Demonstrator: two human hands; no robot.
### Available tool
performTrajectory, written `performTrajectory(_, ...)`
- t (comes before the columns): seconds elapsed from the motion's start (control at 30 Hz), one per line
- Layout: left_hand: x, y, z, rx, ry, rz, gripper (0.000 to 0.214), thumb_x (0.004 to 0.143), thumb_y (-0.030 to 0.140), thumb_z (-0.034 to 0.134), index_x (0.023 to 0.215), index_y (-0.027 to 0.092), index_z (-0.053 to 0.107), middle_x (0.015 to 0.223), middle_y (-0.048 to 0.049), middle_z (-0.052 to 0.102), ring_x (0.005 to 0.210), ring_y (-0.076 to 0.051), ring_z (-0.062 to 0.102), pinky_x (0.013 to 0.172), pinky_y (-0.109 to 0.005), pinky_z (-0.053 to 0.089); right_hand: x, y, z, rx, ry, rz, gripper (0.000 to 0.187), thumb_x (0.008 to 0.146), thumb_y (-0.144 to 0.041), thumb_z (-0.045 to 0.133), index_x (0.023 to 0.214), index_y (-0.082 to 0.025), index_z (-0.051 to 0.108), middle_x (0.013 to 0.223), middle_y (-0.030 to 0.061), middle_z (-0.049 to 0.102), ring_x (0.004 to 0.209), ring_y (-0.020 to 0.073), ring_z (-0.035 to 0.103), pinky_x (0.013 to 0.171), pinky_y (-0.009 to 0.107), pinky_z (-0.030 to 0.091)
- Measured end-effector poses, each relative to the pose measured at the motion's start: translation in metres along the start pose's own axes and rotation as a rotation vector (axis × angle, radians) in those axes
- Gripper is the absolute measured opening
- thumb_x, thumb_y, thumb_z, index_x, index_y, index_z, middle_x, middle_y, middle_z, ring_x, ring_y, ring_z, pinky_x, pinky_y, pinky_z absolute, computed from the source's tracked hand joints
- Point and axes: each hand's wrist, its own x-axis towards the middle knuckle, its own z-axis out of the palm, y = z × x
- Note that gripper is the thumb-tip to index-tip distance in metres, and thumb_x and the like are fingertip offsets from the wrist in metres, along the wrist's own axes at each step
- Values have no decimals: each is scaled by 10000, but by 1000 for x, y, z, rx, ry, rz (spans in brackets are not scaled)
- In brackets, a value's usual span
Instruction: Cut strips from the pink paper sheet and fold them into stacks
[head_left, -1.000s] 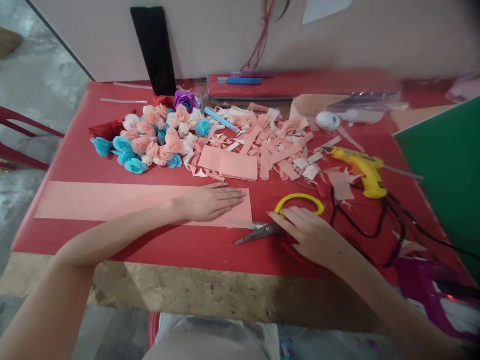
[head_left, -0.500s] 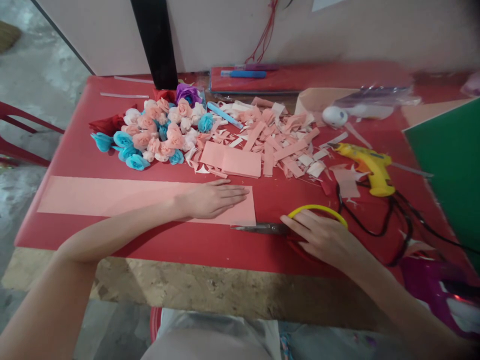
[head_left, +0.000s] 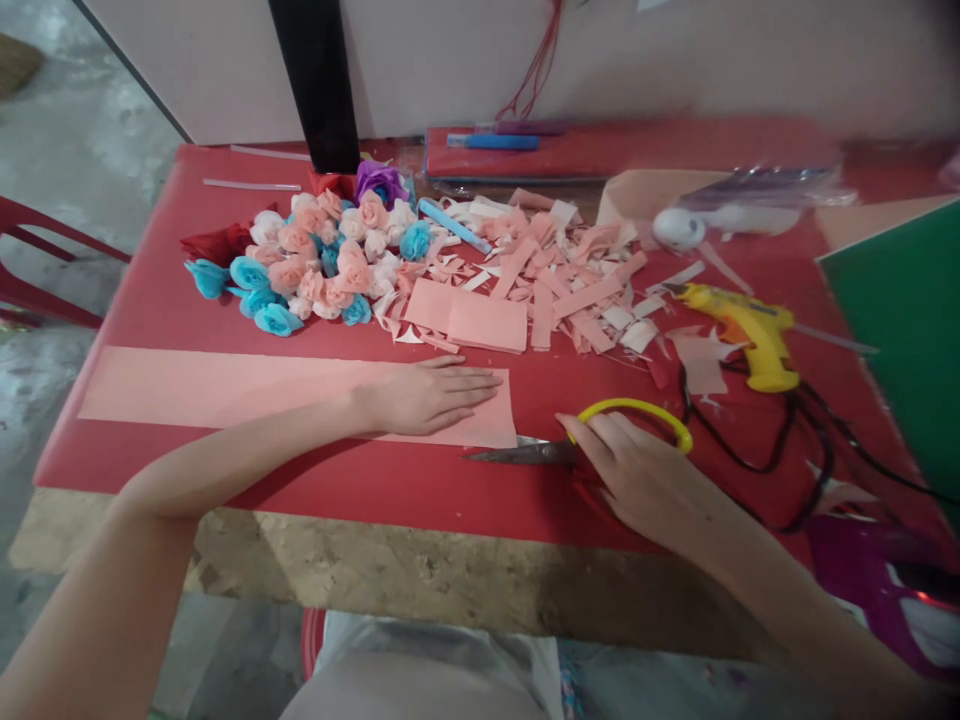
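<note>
A long strip of pink crepe paper [head_left: 202,388] lies flat along the front of the red tabletop. My left hand [head_left: 427,398] rests on its right end, palm down with fingers stretched out. Large scissors [head_left: 525,454] with a yellow handle are gripped in my right hand [head_left: 637,465], just right of the strip. Their dark blades point left and are slightly parted at the strip's lower right corner; whether they are around the paper's edge I cannot tell. Behind my left hand sits a small stack of folded pink paper [head_left: 487,320].
Paper roses [head_left: 300,265] in pink, blue, white, red and purple cluster at the back left. Beside them is a heap of paper scraps [head_left: 540,265]. To the right lie a yellow glue gun [head_left: 750,330] with a black cord and a green board [head_left: 900,330].
The scissor blades have parted a little, with the upper blade now showing at the strip's corner. My right hand has shifted its hold slightly; my left hand stays put on the paper.
</note>
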Motion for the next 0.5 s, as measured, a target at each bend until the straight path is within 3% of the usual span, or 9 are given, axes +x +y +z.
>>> performTrajectory(0.13, 0, 1, -2, -13, -1, -6, 453, 976, 286, 247, 1358, 93, 398, 1434, -85, 385, 1356, -143, 320, 1161, -339, 160, 8, -2, 2, 18, -2, -6, 377, 813, -142, 407, 1143, 20, 491, 880, 157, 601, 782, 234, 542, 708, 338, 459)
performTrajectory(0.33, -1, 1, -3, 25, -32, 19, 444, 955, 186, 244, 1360, 80, 391, 1444, -88, 368, 1364, -150, 303, 1157, -358, 167, 14, -5, 5, 65, 25, -34, 361, 829, -168, 392, 1122, 12, 503, 860, 158, 609, 792, 236, 550, 697, 332, 464)
performTrajectory(0.5, 0, 1, -1, 41, -21, 18, 438, 944, 176, 269, 1353, 97, 406, 1435, -93, 381, 1356, -149, 320, 1149, -362, 197, 8, -4, 5, 78, 10, -35, 395, 779, -125, 405, 1144, -6, 497, 908, 158, 627, 857, 239, 556, 763, 347, 464)
